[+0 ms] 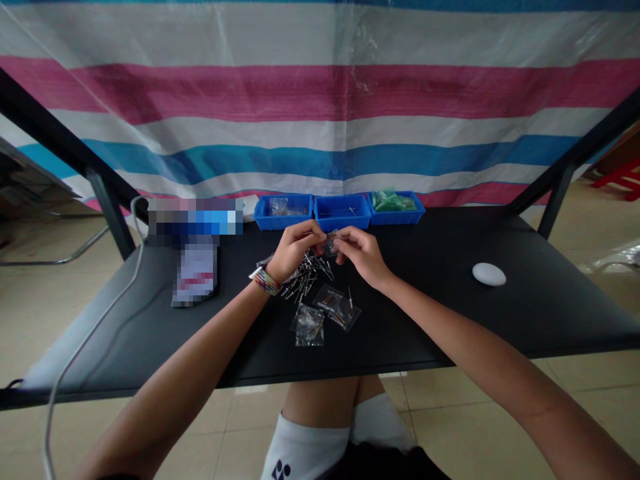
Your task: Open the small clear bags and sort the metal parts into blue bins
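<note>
My left hand [299, 248], with a woven band at its wrist, pinches one side of a small clear plastic bag [331, 247]. Opposite it, my right hand [361, 253] has thumb and finger closed on the bag's other side. Whatever is inside the bag is too small to tell. Under and beside my left hand lies a loose pile of thin silver pins [302, 279] that look like blind rivets. Nearer me on the black table are filled clear bags [337, 307] with slim pieces inside, and another clear bag [309, 325] beside them.
Three blue bins stand along the back: one with clear bags [283, 220], one with a few pins [343, 223], one with green plastic [395, 212]. A white oval object [489, 275] lies right. Blurred-out items [196, 267] and a cable [97, 319] are left.
</note>
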### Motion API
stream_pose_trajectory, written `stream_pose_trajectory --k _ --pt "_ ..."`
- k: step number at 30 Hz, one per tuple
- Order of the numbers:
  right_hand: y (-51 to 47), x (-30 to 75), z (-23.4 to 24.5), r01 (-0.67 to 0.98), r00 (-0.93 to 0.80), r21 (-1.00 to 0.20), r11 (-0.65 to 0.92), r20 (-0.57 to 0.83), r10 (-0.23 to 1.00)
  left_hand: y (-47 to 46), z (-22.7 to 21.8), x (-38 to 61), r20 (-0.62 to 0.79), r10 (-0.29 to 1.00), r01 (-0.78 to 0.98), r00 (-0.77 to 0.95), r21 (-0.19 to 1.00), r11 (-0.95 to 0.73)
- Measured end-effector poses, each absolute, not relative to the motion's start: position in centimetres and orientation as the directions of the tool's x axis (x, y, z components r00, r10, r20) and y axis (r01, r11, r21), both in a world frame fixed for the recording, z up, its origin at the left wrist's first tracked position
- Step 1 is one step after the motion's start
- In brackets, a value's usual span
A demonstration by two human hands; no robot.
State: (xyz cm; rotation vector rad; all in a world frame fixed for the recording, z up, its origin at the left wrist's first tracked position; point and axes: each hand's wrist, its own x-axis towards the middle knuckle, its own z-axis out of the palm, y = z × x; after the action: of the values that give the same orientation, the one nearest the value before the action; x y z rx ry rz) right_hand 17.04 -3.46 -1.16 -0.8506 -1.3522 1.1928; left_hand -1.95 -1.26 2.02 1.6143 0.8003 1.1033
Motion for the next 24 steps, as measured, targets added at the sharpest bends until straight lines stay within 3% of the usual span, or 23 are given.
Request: stream_pose_trajectory --k 8,15,20,24 --pt "-3.31 16.88 -1.31 -0.153 -0.151 -0.962 0.225 0.248 0.957 -1.14 1.84 -2.02 0.272 0.889 -0.033 0.368 0.96 -0.28" --pt "-2.98 17.65 -0.8 0.021 0.078 -0.913 0.407 0.408 0.91 -1.07 1.99 -1.94 0.154 0.901 -0.025 0.406 0.987 -0.158" --pt "-3.01 17.57 -0.94 -0.06 0.003 -0.9 0.431 0.432 0.902 -0.91 1.8 -2.12 0.1 0.895 -0.085 0.436 0.994 -0.07" --pt "-3.12 17.36 -1.38 -0.055 -0.038 -0.904 0.424 0.426 0.904 -0.86 1.53 -1.99 0.166 0.889 -0.11 0.427 0.985 -0.131"
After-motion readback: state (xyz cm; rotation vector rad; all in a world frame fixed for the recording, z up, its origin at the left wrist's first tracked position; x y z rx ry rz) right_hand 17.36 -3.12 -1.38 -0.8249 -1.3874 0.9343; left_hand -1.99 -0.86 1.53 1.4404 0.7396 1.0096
